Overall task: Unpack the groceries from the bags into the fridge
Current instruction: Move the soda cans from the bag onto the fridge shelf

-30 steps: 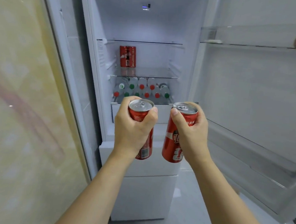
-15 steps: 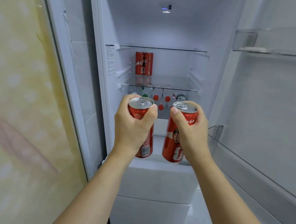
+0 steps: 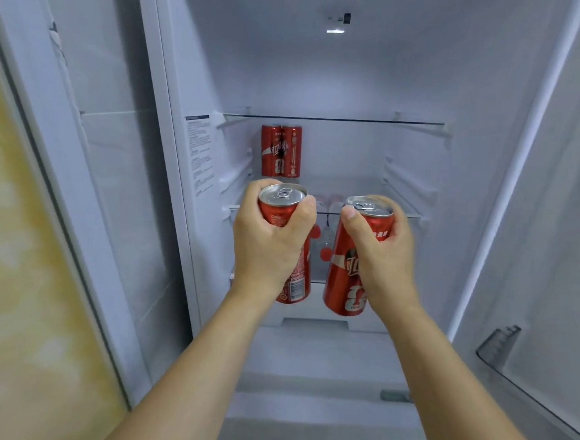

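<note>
My left hand grips a red cola can upright, and my right hand grips a second red cola can, tilted slightly. Both cans are held side by side in front of the open fridge, at the front edge of its middle glass shelf. Two more red cans stand together at the back left of that shelf. Below it, bottles with red caps lie mostly hidden behind my hands.
An upper glass shelf spans the fridge above the cans. The open fridge door with clear bins is at the right. A yellowish wall is at the left. A white drawer front sits below my hands.
The view has closed in on the fridge interior and risen; both hands with their cans are now nearer the middle shelf. The grip on both cans is unchanged.
</note>
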`<action>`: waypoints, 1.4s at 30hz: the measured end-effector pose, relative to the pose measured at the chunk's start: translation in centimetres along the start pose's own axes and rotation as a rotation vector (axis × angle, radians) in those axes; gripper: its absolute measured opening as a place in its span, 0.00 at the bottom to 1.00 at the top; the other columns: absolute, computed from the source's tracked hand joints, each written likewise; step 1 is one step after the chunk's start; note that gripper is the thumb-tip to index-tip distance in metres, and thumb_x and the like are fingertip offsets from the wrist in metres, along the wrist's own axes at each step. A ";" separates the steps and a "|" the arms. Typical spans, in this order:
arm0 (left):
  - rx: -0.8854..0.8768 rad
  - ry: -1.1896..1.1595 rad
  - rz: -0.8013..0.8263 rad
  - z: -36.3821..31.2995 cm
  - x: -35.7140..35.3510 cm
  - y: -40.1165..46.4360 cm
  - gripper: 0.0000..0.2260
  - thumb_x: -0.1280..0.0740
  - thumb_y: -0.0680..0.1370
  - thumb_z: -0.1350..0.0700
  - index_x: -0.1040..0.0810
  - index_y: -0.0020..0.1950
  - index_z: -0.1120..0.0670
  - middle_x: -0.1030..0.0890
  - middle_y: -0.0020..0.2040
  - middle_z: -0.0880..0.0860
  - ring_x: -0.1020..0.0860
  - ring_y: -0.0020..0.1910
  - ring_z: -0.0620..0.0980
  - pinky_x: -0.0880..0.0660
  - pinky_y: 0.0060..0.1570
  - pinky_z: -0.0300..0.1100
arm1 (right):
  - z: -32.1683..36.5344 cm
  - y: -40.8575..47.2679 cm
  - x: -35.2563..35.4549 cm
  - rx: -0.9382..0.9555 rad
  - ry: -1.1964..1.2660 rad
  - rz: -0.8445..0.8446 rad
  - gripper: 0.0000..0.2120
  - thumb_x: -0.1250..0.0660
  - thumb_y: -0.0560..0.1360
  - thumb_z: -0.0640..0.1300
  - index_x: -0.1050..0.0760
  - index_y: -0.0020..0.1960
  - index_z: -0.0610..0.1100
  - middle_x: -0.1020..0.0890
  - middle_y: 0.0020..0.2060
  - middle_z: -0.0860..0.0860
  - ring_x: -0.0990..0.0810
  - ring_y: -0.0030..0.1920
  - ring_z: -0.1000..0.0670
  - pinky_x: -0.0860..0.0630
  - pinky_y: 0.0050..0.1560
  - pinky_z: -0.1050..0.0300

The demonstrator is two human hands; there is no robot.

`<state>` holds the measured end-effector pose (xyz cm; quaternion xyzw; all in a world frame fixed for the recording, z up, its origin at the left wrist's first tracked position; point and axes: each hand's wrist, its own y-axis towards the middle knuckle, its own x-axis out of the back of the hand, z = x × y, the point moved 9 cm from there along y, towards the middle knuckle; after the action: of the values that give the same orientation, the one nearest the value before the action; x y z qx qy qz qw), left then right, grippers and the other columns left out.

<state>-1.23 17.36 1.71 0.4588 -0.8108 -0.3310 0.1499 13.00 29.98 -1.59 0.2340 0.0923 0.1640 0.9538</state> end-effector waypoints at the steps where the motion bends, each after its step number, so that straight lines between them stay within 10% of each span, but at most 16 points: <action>1: 0.000 -0.011 -0.001 0.5 -0.2 0.9 0.10 0.28 0.73 0.52 0.25 0.50 0.51 0.19 0.40 0.41 0.19 0.39 0.40 0.24 0.36 0.33 | -0.2 0.9 -0.4 0.003 -0.001 -0.003 0.25 0.28 0.64 0.64 0.25 0.56 0.53 0.17 0.45 0.56 0.16 0.46 0.51 0.17 0.45 0.41; 18: 0.000 0.034 -0.109 7.4 -5.6 11.8 0.14 0.27 0.75 0.50 0.27 0.56 0.52 0.20 0.45 0.45 0.20 0.41 0.39 0.24 0.40 0.32 | -3.5 15.1 -4.4 0.032 -0.031 0.055 0.16 0.31 0.74 0.58 0.32 0.57 0.57 0.22 0.46 0.60 0.21 0.46 0.60 0.26 0.44 0.63; 37: 0.075 0.187 -0.083 15.4 -6.9 19.9 0.19 0.30 0.76 0.42 0.35 0.58 0.48 0.23 0.50 0.44 0.22 0.43 0.37 0.28 0.35 0.25 | -8.5 22.7 -12.0 0.057 -0.011 0.206 0.22 0.36 0.76 0.59 0.37 0.66 0.52 0.22 0.53 0.55 0.20 0.52 0.56 0.24 0.47 0.62; 42: 0.045 0.276 -0.061 17.6 -7.5 22.4 0.20 0.32 0.77 0.43 0.36 0.62 0.50 0.26 0.56 0.47 0.24 0.50 0.41 0.23 0.47 0.40 | -10.2 24.3 -15.1 0.079 0.014 0.265 0.23 0.35 0.76 0.60 0.37 0.66 0.54 0.22 0.56 0.54 0.20 0.55 0.55 0.21 0.52 0.57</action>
<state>-21.29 38.77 4.29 0.5278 -0.7753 -0.2507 0.2395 -10.15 49.17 2.60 0.2803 0.0736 0.2863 0.9132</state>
